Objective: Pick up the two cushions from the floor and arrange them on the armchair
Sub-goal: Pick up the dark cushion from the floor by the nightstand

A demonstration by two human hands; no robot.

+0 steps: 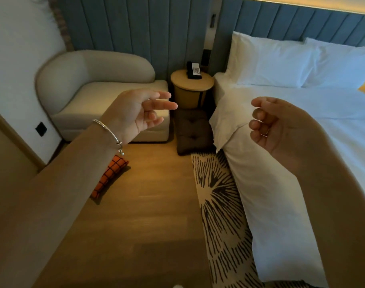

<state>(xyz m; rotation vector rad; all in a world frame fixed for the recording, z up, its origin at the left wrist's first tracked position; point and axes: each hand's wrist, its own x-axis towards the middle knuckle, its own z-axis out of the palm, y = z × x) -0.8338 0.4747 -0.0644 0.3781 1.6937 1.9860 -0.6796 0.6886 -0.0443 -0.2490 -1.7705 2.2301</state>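
Two bare forearms reach forward over the wooden floor (148, 225), both hands raised and holding nothing; the left hand (135, 113) is palm-up with its fingers (167, 105) loosely spread and slightly curled, a thin silver bracelet (108, 130) round the wrist; the right hand (281, 129) hangs in front of the bed with its fingers (258, 113) curled inward, apart from one another and gripping nothing. Nearest on the floor, partly hidden under the left forearm, lies the orange cushion (108, 177) with a black grid pattern, well apart from the armchair; to its right a patterned rug (221, 204) in cream with black strokes runs along the side of the bed (302, 100), whose white cover (271, 225) hangs down over the rug's edge. Further on, the dark brown cushion (193, 132), tufted, sits on the floor in the narrow gap between the armchair's front corner and the bed, just below the side table; a folded corner of white bedding overlaps its right edge. The beige armchair (90, 90) stands at the left against the wall, its seat bare. Beside it a small round worktop (192, 80) carries a black telephone (194, 70); behind all runs a blue padded wall panel (135, 23), and two white pillows (281, 61) lean at the head of the bed.
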